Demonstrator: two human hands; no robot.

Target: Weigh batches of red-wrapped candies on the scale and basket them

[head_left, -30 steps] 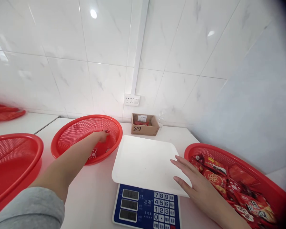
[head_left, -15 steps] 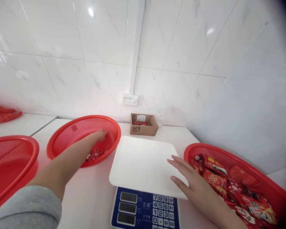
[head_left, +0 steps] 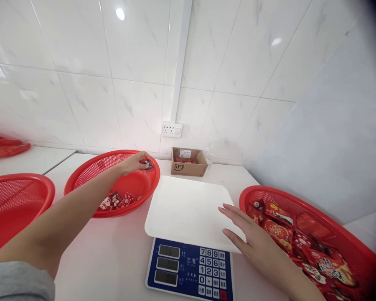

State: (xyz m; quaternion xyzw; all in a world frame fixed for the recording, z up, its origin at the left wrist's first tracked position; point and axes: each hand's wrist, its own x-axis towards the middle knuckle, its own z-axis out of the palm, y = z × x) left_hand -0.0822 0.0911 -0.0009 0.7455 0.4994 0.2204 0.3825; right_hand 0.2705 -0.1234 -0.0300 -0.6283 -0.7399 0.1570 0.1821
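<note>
Looks to me like some kind of packing room or shop back room tbh, going by the digital scale on a plain white worktop, red plastic baskets, wrapped snacks, SF-marked carton and shiny tiled wall.

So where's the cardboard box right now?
In the head view, the SF cardboard box sits at centre, below and right of the wall socket, just behind the white weighing tray.

A shiny white tile wall with gray streaks fills the top of the frame. Bright light spots shine on it. Near the middle, a white strip runs down to a wall socket. Below is a white table.
</note>
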